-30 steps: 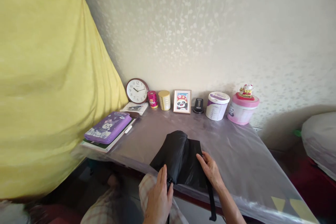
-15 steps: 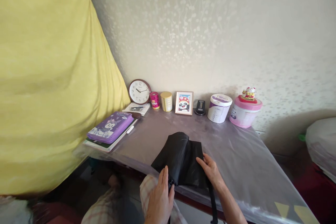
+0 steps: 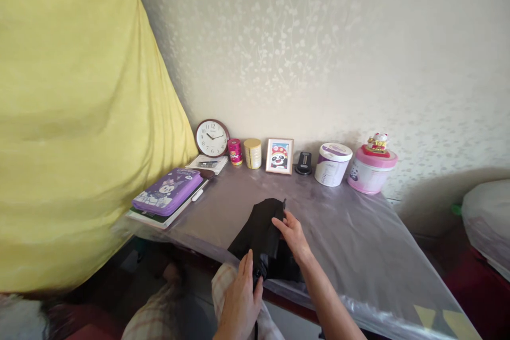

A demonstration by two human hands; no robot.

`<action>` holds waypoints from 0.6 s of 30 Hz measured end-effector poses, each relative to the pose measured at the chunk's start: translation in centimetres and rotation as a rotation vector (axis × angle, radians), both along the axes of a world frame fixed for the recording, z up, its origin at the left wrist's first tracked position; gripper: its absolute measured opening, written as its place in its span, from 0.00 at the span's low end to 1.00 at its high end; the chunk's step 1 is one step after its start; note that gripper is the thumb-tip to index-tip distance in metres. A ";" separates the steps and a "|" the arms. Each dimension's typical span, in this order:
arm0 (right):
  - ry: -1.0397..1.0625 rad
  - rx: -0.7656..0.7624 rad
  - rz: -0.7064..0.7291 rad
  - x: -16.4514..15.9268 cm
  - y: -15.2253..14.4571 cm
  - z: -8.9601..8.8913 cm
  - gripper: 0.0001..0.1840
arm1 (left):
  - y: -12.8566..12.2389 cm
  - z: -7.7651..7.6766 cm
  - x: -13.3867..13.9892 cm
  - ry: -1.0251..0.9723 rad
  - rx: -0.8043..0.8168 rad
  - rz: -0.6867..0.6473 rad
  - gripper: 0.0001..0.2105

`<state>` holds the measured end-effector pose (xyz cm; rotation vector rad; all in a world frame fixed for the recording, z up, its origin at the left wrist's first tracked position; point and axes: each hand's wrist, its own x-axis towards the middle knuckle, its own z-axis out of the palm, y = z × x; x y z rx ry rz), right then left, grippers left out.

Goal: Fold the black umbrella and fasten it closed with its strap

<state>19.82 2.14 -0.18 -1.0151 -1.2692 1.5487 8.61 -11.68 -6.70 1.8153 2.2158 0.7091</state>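
A black folding umbrella point(image 3: 255, 228) lies loosely folded at the front edge of the table, its dark fabric spread in panels. My left hand point(image 3: 241, 297) grips its near end, where a dark handle partly shows between thumb and fingers. Higher up on the right side, my right hand point(image 3: 292, 234) pinches the edge of one fabric panel and holds it over the umbrella's middle. Part of the cloth sits under my right wrist, hidden from view.
Along the wall stand a clock point(image 3: 212, 138), a pink can point(image 3: 235, 152), a yellow tin point(image 3: 253, 153), a framed panda picture point(image 3: 279, 156), a black device point(image 3: 304, 163), a white tub point(image 3: 333, 166) and a pink tub point(image 3: 370, 172). A purple case point(image 3: 167, 191) lies left, beside a yellow curtain point(image 3: 87, 117).
My right hand has moved up and to the left, folding the right-hand fabric panel over the umbrella's middle. My left hand has stayed at the near end.
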 end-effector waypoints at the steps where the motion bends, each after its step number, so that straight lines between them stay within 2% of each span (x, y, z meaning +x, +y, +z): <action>1: -0.014 0.018 0.004 -0.7 0.3 -0.3 0.26 | 0.0 -0.1 -0.1 0.010 0.010 0.001 0.26; 6: -0.238 0.116 -0.028 -2.8 1.5 -2.4 0.26 | 0.1 -0.9 -0.3 0.062 0.038 0.016 0.24; 8: -0.274 0.118 0.007 -3.1 1.8 -2.7 0.26 | 0.1 -0.8 -0.3 0.064 0.012 0.034 0.23; 14: -0.238 0.131 0.212 -3.2 1.7 -2.1 0.24 | 0.1 0.5 0.0 -0.006 -0.127 0.061 0.25; 18: -0.307 0.190 0.245 -3.2 1.9 -2.2 0.21 | -0.1 1.6 0.2 -0.150 -0.080 0.101 0.32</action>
